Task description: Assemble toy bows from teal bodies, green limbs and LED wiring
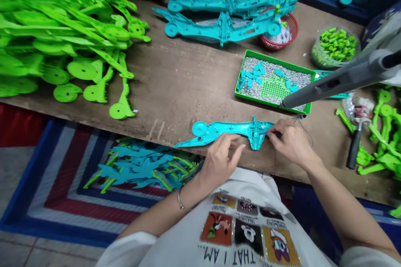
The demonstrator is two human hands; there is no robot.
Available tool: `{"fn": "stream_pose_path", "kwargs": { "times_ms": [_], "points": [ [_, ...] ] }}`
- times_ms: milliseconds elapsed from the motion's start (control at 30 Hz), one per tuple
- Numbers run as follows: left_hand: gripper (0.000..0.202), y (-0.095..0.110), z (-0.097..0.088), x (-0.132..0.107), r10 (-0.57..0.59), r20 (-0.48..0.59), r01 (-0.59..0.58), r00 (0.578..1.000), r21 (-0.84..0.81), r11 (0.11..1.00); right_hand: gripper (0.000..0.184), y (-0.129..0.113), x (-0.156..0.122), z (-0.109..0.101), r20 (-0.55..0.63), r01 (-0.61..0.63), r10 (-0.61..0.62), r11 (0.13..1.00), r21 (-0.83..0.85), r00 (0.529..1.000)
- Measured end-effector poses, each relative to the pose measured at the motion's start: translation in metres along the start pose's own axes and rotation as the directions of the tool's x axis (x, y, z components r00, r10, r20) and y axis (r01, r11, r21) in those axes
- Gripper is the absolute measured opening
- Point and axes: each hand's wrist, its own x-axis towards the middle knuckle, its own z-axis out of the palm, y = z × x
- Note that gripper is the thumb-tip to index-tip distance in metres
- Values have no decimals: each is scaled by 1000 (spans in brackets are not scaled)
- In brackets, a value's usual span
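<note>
A long turquoise plastic part (224, 129) with a round disc at its left end lies along the table's front edge. My left hand (222, 155) rests against its near side, thumb and fingers apart, holding nothing. At the part's right end my right hand (290, 138) pinches a thin wire (265, 133), which runs over the crosspiece. More loose dark wire (306, 128) curls beyond that hand, with a small black end piece on the table. My fingers hide the part's right tip.
A green tray (239, 87) holds screws and turquoise bits, with a grey screwdriver-like tool (338, 81) above it. Similar turquoise parts (200, 29), a red basket (294, 29) and a tub of green pieces (338, 46) stand behind. Green parts (62, 41) pile up left; a black-handled tool (354, 146) lies right.
</note>
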Motion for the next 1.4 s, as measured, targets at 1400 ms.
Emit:
{"fn": "stream_pose_path", "kwargs": {
  "times_ms": [1400],
  "points": [
    [36, 23, 49, 19, -482, 243, 379, 842, -902, 206, 22, 4, -19, -4, -123, 96, -78, 985, 147, 989]
  ]
}}
